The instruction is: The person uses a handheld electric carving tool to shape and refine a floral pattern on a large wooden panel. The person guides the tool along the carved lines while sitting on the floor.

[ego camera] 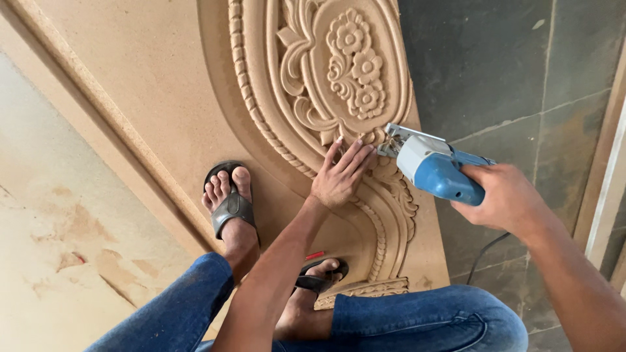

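Fingers of the right hand [505, 199] are wrapping tight around the handle of a blue and grey power saw [433, 169], closed fully on it, with the tool's metal foot sitting at the edge of the carved wooden panel [163, 98] just ahead of the grip. A dark cord [486, 251] is trailing down from beneath that hand onto the grey tiled floor [495, 72]. No package or sign is showing near the grip; a small red mark [315, 255] is lying on the panel, below the left wrist, too small to tell what it is.

The left hand [339, 176] is lying flat and open on the panel, fingers spread and pressing on the raised scrollwork just beside the saw's foot, gripping nothing. Beyond its fingertips a carved flower cluster [358, 65] is sitting inside an oval border. To the outer side of the left hand, a sandalled foot [229, 195] is resting on the plain part of the panel; a second sandalled foot [319, 277] is resting nearer the knees.
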